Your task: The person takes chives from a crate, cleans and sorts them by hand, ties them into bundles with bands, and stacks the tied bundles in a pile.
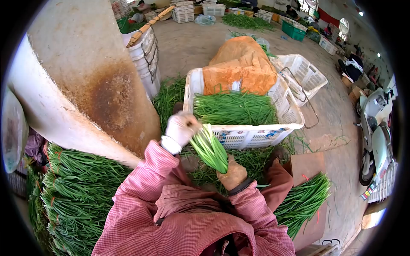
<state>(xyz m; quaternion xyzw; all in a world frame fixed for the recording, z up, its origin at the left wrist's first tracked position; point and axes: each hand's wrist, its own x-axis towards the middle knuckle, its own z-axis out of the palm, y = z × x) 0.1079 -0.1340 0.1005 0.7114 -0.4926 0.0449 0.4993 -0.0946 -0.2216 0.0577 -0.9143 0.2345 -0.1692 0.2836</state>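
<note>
My right hand (232, 173) is wrapped round the leafy part of a bunch of garlic chives (210, 149), held in front of my lap. The bunch tilts, its pale stems pointing up towards the crate. My left hand (183, 128), in a whitish glove, is beside the stem ends with its fingers curled and slightly blurred; anything between them is hidden. Just beyond stands a white plastic crate (256, 135) with loose chives (235, 109) lying in it. An orange-brown sack (243, 64) drapes over the crate's far side.
Tied bundles of chives (85, 196) are stacked at my left, beside a stained pillar (98, 85). More chives (305, 200) lie on a brown board (307, 164) at my right. A second white crate (301, 77) and a scooter (376, 132) stand further right. People work at the back.
</note>
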